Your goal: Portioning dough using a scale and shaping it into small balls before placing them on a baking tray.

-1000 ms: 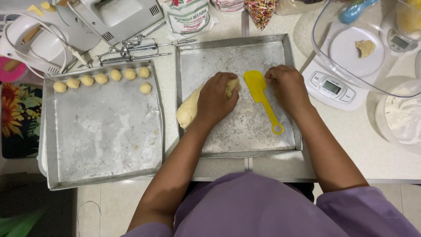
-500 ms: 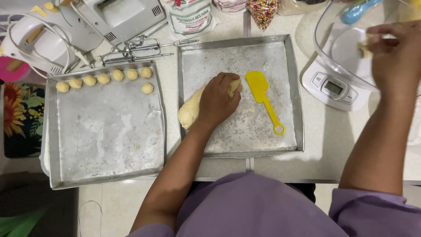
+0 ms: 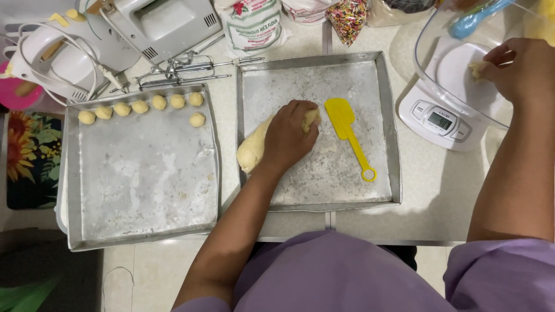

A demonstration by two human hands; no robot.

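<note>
Your right hand [image 3: 520,69] has gone from the tray to the bowl on the scale [image 3: 442,118], pinching a soft dough piece [image 3: 477,69], while your left hand [image 3: 292,136] clamps the sticky, yielding dough log [image 3: 251,151] in the right tray [image 3: 324,81].

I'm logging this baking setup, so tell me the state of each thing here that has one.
Left hand: gripping the dough log in the right tray.
Right hand: holding a dough piece over the scale.
Yellow spatula: lying flat, untouched.
Left tray: seven dough balls along its top.
Hand mixer: beaters off.
</note>
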